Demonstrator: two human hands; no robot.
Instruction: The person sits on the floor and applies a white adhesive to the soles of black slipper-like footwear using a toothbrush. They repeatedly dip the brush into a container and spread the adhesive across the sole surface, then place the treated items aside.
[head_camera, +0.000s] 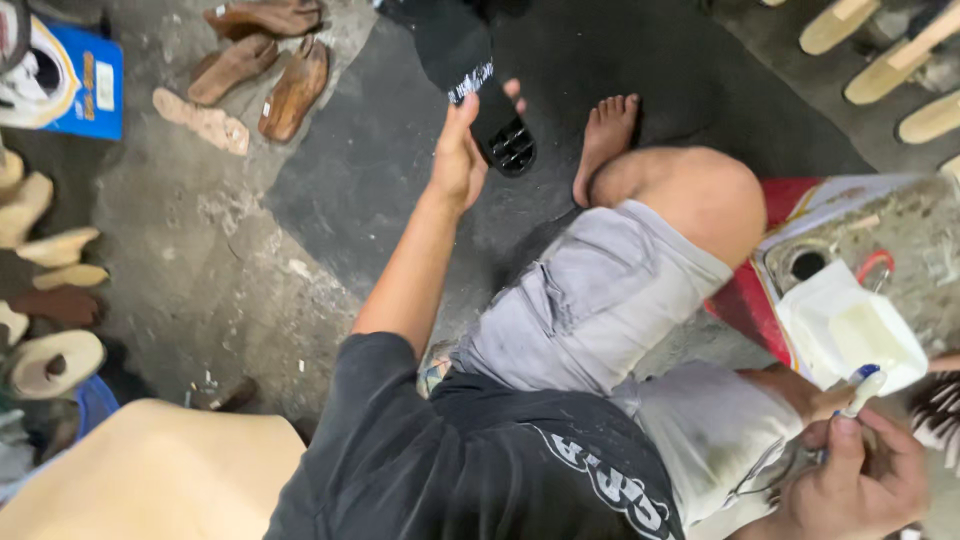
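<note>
Holding a black sandal (480, 90) out over the floor (230, 240), our left hand (458, 160) has its grip clamped on the sole. Our right hand (850, 480) grips a pen (862, 392) beside the white container (850, 325); no mark shows yet.

we hold a black sandal out over the dark floor

our left hand (462, 150) grips the black sandal (480, 85) far ahead, beside our bare foot (604, 140); our right hand (860, 480) near right pinches a white brush handle (862, 392) by an open glue tin (850, 325); brown soles (262, 70) lie far left.
</note>
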